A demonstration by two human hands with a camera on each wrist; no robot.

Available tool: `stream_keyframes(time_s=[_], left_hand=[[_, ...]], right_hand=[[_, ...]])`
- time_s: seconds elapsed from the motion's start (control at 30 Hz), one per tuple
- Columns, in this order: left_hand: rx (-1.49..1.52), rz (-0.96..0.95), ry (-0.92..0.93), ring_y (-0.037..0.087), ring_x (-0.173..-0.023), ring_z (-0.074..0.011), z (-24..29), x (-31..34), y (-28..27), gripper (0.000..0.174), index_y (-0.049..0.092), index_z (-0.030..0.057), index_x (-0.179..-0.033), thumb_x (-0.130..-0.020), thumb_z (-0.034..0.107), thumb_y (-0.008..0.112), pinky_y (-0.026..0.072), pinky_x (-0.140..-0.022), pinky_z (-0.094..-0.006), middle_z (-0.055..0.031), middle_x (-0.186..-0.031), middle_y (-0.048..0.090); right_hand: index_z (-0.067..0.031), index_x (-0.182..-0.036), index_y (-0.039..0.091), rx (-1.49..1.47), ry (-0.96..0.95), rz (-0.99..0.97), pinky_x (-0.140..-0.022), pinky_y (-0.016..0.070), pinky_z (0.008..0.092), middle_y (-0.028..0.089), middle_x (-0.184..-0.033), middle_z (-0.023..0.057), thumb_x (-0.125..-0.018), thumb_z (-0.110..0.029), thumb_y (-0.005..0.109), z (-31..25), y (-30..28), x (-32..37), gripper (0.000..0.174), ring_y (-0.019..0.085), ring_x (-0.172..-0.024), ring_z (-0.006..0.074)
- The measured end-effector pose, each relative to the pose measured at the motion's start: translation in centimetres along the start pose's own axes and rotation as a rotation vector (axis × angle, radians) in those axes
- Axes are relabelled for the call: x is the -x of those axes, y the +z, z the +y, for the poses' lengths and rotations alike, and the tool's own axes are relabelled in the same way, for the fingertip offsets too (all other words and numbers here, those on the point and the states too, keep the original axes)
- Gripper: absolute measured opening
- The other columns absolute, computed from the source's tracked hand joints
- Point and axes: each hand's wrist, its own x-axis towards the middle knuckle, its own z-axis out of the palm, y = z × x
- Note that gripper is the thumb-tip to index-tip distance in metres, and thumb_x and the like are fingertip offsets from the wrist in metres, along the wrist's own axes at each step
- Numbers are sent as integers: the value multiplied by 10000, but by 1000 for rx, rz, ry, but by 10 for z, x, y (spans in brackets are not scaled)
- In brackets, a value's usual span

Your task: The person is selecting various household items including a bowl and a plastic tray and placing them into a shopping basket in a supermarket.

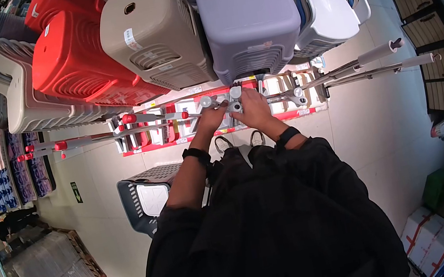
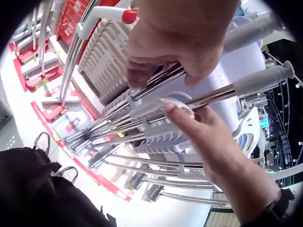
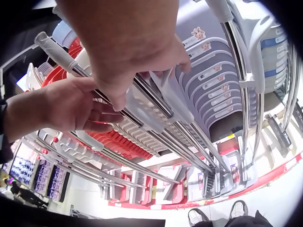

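Observation:
Several long-handled broom-and-dustpan sets stand together, their metal poles (image 2: 213,96) topped with grey grips (image 2: 262,79). My right hand (image 1: 256,109) grips one pole just below its grip, and its thumb presses a pale grey plastic clip (image 2: 147,109). Beside it, my left hand (image 1: 211,119) is at a neighbouring pole. In the right wrist view the left hand (image 3: 71,106) has loosely extended fingers, with the pole passing between them and the thumb. Brush heads (image 3: 208,184) and dustpans rest low down, well beneath the hands.
Stacked red stools (image 1: 65,59), beige stools (image 1: 146,27), lavender stools (image 1: 247,9) and white chairs (image 1: 334,15) stand right behind the poles. More red-tipped poles (image 1: 91,140) reach left. A grey basket (image 1: 133,204) stands on the floor at left; cabinets (image 1: 438,65) stand at right.

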Motion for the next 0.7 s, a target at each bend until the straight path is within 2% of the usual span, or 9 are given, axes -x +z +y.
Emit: stream_keyframes(time_s=[0.07,0.13,0.17,0.27,0.43,0.53,0.6,0.67,0.7], left_hand=[[-69,50,90,606,-1084,-319,0,3,-3,619,550,-40,-1271,-863,404,688,454,-939,-378,-206,-1147,638],[-278,251,267,622,-1044,-231,63,54,-20,578,487,-41,-1310,-885,292,693,484,-901,-357,-142,-1089,648],[-112,231,318,611,-1098,-253,62,59,-24,590,470,-58,-1316,-888,279,696,473,-937,-357,-195,-1244,593],[-28,336,425,586,-1130,-310,110,98,-35,594,520,-21,-1295,-876,365,688,478,-923,-370,-204,-1277,573],[35,337,426,589,-592,-159,126,104,-33,410,582,71,-1222,-957,385,581,466,-608,-301,-86,-956,699],[-93,293,299,568,-550,-166,136,104,-35,399,595,85,-1201,-960,402,570,459,-585,-314,-82,-905,701],[-101,265,238,644,-732,-218,140,109,-34,444,571,56,-1234,-962,406,560,499,-700,-337,-131,-1034,679],[-153,451,530,621,-1044,-286,138,115,-32,494,530,11,-1278,-965,392,553,478,-896,-370,-193,-1207,598],[-88,404,504,481,-1272,-338,139,121,-38,521,487,-26,-1309,-973,368,541,390,-1043,-387,-228,-1337,497]], right_hand=[[21,-1303,452,-5,-9,81,-998,416,446,502,-1317,234,-750,-407,758,-1,-8,9,764,477,-1238,391],[27,-1343,425,-12,-21,159,-1010,413,439,485,-1349,242,-764,-403,754,-9,-26,14,793,467,-1257,393],[12,-1377,402,-131,-77,189,-1017,412,435,464,-1381,238,-791,-386,735,-14,-39,16,783,464,-1265,390],[-4,-1380,421,-315,-175,246,-990,439,428,504,-1351,222,-837,-344,708,-44,-81,13,702,511,-1226,372],[-55,-1193,603,-252,-300,254,-812,532,409,683,-1051,150,-914,-266,630,-60,-90,-7,351,657,-971,332],[-55,-1184,600,-181,-284,220,-783,537,405,684,-1034,150,-917,-262,625,-61,-91,-8,339,663,-943,330],[-40,-1156,592,-204,-255,142,-831,518,412,652,-1113,169,-900,-250,648,-63,-95,-7,336,634,-1010,346],[-19,-1072,595,-153,-429,455,-854,494,436,596,-1193,201,-869,-269,671,-68,-96,-5,331,592,-1065,362],[-7,-1043,590,-121,-434,458,-897,471,441,533,-1274,219,-839,-243,709,-74,-101,1,334,548,-1116,383]])
